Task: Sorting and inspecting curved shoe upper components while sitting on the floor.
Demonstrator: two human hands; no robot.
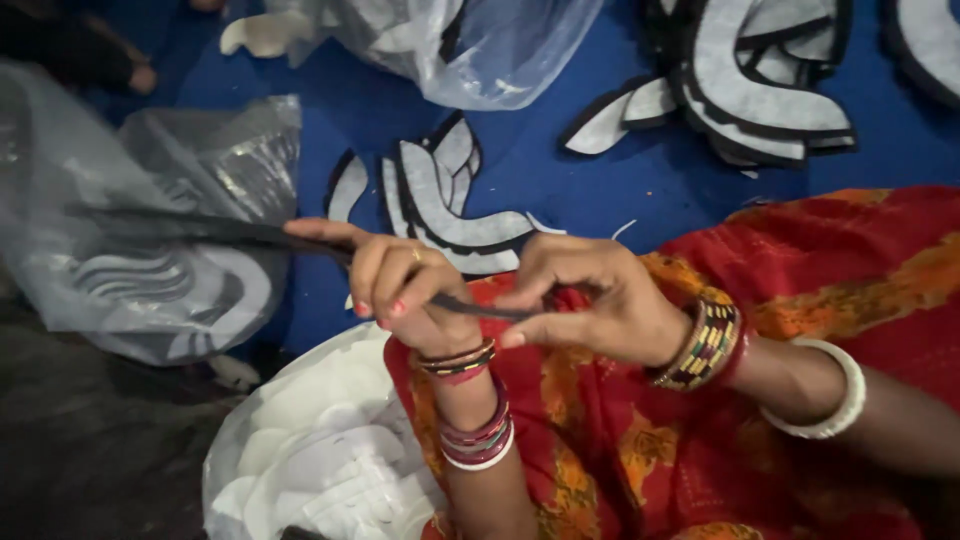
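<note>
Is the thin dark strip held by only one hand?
No, both the left hand and the right hand grip the thin dark strip, which sticks out to the left.

Even, soft light fell from above as I worked, bright on the blue mat [590, 180] and the red-orange cloth [800, 260], with no hard shadows. The lower left corner sank into dim grey. Glare flashed white off the crinkled clear plastic bags [200, 170]. Motion blur smeared my left hand [400, 285] and the dark strip [200, 230] it held; my right hand [590, 300] came out soft too. The far corners lost focus.
</note>
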